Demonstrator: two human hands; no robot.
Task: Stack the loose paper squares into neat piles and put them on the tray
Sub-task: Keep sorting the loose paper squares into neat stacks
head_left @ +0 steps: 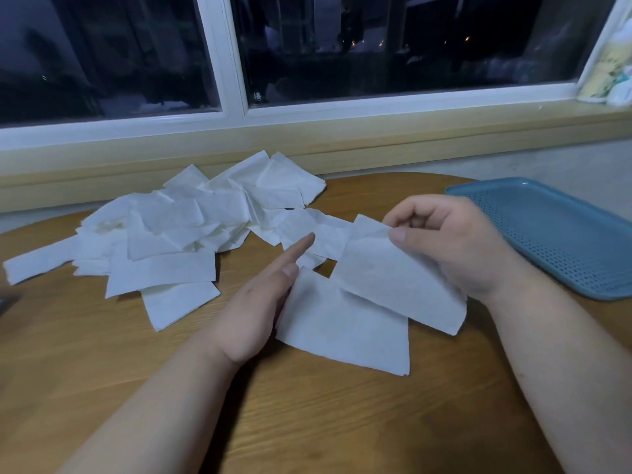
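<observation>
Early stage: blue perforated plastic tray (pixel 547 234) holds no pile, white paper-square heap (pixel 178 227) unsorted; right hand (pixel 455 244) pinches one square (pixel 393 285), left hand (pixel 253 313) straight-fingered.

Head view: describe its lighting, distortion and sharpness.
In the head view the light is dim and bluish, with night behind the window. Wide-angle distortion bows the sill and the far edge of the table. Shadows on the table are faint and soft. The paper pile looks pale and slightly soft, without glare. The sheet pinched by the right hand is reasonably sharp.
</observation>
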